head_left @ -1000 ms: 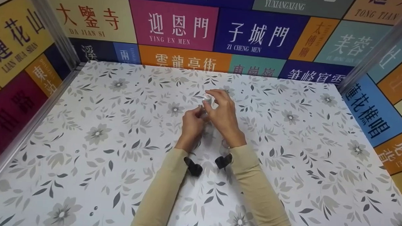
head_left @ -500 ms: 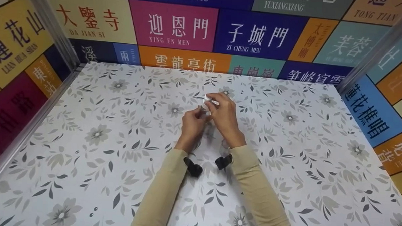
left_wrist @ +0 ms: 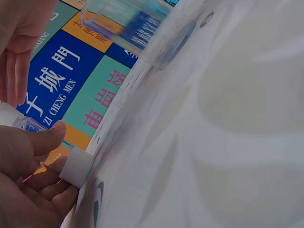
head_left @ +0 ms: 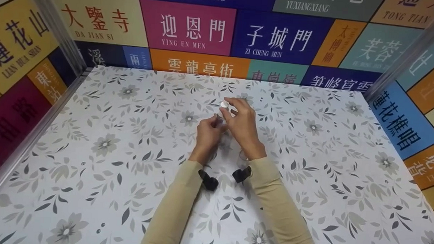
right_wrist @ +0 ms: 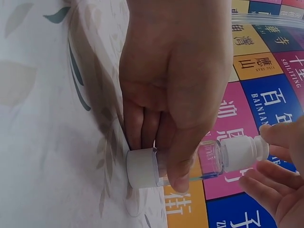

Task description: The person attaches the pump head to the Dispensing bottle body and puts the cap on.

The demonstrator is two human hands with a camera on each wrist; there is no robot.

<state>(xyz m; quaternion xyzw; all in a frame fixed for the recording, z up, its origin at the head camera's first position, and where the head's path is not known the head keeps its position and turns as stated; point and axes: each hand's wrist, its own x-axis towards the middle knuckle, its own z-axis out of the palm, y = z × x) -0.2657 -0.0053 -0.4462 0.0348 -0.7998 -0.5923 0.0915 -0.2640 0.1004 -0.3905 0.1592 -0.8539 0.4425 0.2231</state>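
My left hand grips a small clear bottle with a white base. Its thumb and fingers wrap the clear body, and in the left wrist view the base shows at or just above the table. At the bottle's other end is a white cap with a narrower stepped tip. My right hand has its thumb and index finger around this cap from the right. In the right wrist view, the right-hand fingers bend about the tip.
A clear see-through container stands on the table by my right wrist; in the head view it is mostly hidden. The table has a flowered cover. Coloured sign panels rise behind, and clear posts stand at the corners.
The right thumb and index finger closed in on the cap and turned half a second ago, and are now spread a little wider around it. My left hand keeps its place.
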